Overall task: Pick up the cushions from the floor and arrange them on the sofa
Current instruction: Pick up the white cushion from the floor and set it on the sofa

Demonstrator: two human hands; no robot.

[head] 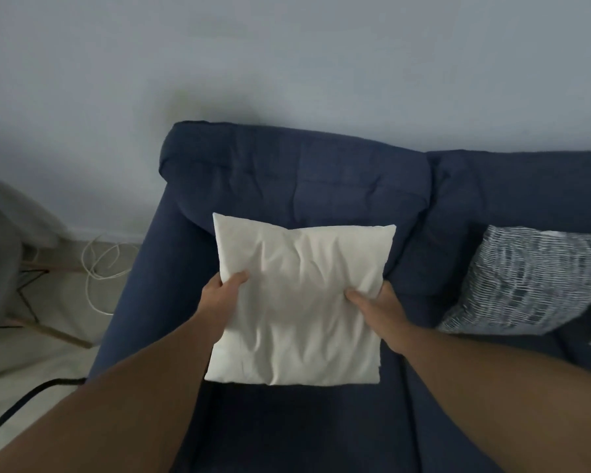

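Note:
A plain white cushion is held over the left seat of the dark blue sofa, in front of its backrest. My left hand grips the cushion's left edge, thumb on top. On the right edge, my right hand grips it the same way. Whether the cushion touches the seat I cannot tell. A blue-and-white patterned cushion leans against the backrest on the seat to the right.
The sofa's left armrest borders a pale floor with a coiled white cable and a black cable. A grey chair with wooden legs stands at far left. A wall rises behind the sofa.

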